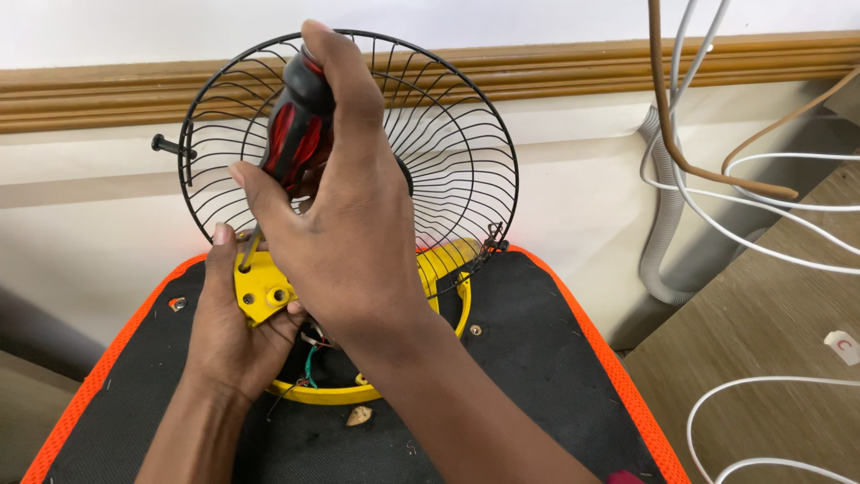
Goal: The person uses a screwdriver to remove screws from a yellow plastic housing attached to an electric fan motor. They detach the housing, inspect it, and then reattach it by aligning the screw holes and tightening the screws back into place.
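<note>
Right hand [345, 224] grips a red-and-black-handled screwdriver [296, 134], its tip set into a yellow plastic fan housing [264, 289] just below. Left hand [235, 332] clasps that housing from beneath. Behind both hands stands a round black wire fan guard [457, 152], over a black orange-edged mat [537, 376].

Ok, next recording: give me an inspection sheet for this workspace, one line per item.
Surface: black mat with orange edging.
Job's things: small yellow fan body; black wire fan guard standing upright on it; red-and-black screwdriver, tip at the yellow plate.
Clutter: small pale scrap and screws on the mat.
Grippers: left hand grips the yellow plate; right hand grips the screwdriver handle.
Cables: white cables, brown cable, grey corrugated hose at right; thin wires inside the fan body.
Surroundings: pale wall with wooden moulding; wooden surface at right.
</note>
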